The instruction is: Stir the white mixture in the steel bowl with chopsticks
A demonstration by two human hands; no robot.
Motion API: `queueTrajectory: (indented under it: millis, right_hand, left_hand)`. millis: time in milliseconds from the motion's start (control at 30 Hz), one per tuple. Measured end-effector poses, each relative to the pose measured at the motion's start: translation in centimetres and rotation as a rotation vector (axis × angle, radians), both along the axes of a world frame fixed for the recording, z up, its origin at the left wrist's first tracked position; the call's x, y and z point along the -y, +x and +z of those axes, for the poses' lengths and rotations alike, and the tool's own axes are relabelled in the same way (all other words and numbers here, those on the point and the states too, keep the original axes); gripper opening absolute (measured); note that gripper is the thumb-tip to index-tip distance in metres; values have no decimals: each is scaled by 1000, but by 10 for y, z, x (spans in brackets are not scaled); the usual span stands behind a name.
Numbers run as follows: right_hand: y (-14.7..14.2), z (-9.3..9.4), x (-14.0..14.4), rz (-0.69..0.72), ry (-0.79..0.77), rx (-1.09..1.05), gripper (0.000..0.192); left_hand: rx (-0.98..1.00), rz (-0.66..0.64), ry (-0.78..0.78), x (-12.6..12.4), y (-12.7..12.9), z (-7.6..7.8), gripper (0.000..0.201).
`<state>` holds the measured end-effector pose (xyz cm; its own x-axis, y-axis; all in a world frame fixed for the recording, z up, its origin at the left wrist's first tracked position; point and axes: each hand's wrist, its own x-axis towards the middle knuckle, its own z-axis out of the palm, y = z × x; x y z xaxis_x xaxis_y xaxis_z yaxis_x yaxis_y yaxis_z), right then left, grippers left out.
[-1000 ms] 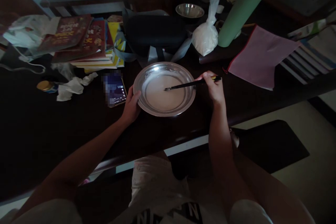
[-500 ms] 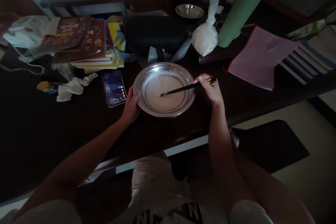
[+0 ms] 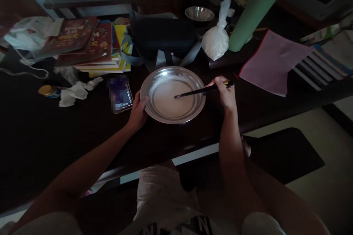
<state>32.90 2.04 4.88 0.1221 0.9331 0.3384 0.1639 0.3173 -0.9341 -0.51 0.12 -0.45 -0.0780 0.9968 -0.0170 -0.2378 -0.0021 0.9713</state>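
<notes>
A wide metal basin [image 3: 146, 108] stands near the front edge of the dark table, with a pale, milky mixture [image 3: 171, 106] in its bottom. My left hand [image 3: 138, 112] grips the basin's left rim, thumb over the edge and fingers underneath or outside, partly hidden. In my right hand [image 3: 224, 91] is a pair of black chopsticks [image 3: 197, 91], held at the right side of the basin. Their tips, with some pale stuff on them, reach to about the middle of the mixture. Just left of my left hand lies a lit phone [image 3: 121, 93].
Crumpled tissue [image 3: 74, 93] and a small yellow-lidded jar [image 3: 49, 91] lie left, before stacked books [image 3: 91, 49]. Behind the basin are a black case [image 3: 164, 36], a tied bag of white powder [image 3: 216, 42] and another metal bowl [image 3: 199, 13]. A green tube [image 3: 249, 14] and pink pouch [image 3: 275, 62] lie right.
My right hand has shifted slightly to the right, drawing the chopstick tips a little right and up across the mixture. My left hand stays on the basin rim.
</notes>
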Motion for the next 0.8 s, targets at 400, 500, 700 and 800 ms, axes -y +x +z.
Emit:
queueTrajectory:
  millis: [400, 500, 700, 800]
  right_hand:
    - [-2, 1, 0, 69, -18, 38, 54]
    - [-2, 1, 0, 81, -9, 47, 54]
    - [-1, 1, 1, 38, -23, 34, 55]
    - [-2, 1, 0, 90, -10, 46, 52]
  left_hand:
    - [51, 17, -19, 0, 2, 1, 54]
    - [51, 16, -23, 0, 2, 0, 54]
    - [32, 14, -6, 0, 2, -1, 56]
    - [34, 18, -10, 0, 2, -1, 57]
